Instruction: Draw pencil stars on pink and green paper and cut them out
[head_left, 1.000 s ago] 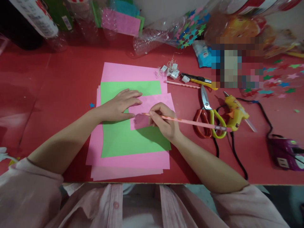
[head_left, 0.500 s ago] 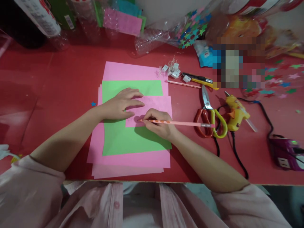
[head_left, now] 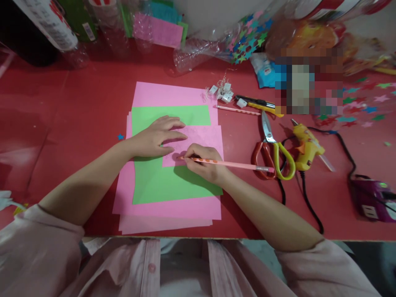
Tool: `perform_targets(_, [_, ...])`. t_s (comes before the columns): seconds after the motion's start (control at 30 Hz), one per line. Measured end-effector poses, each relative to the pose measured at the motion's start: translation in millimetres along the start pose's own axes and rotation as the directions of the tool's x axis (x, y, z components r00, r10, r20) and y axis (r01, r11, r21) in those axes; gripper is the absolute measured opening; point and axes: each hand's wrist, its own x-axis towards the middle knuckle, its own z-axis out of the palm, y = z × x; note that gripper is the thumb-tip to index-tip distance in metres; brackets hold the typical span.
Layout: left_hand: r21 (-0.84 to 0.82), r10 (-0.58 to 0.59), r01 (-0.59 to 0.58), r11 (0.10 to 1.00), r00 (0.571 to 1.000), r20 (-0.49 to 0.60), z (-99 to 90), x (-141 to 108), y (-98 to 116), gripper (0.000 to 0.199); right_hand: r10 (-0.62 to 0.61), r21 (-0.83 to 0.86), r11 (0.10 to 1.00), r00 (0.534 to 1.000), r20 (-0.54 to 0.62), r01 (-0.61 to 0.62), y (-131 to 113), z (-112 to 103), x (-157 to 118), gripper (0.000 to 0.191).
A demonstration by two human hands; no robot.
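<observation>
Held a pencil [head_left: 235, 165] in the right hand [head_left: 206, 161], pinching low on the shaft between thumb and fingers. Aimed the point at a card [head_left: 204, 134], low and toward its left side, near the thumb of the left hand [head_left: 165, 134]; could not tell for sure about contact. Saw faint lines on the card, too dim to read. Slanted the shaft off to the right, eraser end in front of the red handle of the scissors [head_left: 268, 134]. Spread the left hand palm down, fingertips over the card's left part, palm over a green sheet [head_left: 161, 187]. Had the card on the green sheet, jutting past its right edge, and both on some pink sheets [head_left: 173, 211], just short of the front edge of the red table [head_left: 86, 99].

Noticed a blue star [head_left: 120, 136] left of the sheets. Saw a second pencil [head_left: 238, 110] and a cutter [head_left: 267, 108] beyond the scissors, a glue gun [head_left: 305, 144] just right of them, and a purple box [head_left: 371, 194] farther right.
</observation>
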Motion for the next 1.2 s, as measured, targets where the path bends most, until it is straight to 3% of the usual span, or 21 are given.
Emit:
perform_targets(0.17, [0.016,0.014,-0.014,1.000,1.000,-0.005,0.4,-0.2,-0.7,0.038,0.068,-0.016,0.997,0.996,-0.061,-0.069,0.6,1.8,-0.6,0.011])
perform_targets(0.37, [0.027,0.028,-0.028,0.999,1.000,-0.012,1.3,-0.2,-2.4,0.036,0.065,-0.004,0.998,0.992,-0.104,-0.066,2.9,4.2,-0.1,0.012])
perform_targets(1.2, [0.030,0.036,-0.036,0.999,0.999,-0.020,1.7,-0.9,-1.9,0.037,0.011,-0.035,0.999,1.000,-0.014,-0.011,0.8,-3.6,1.5,0.011])
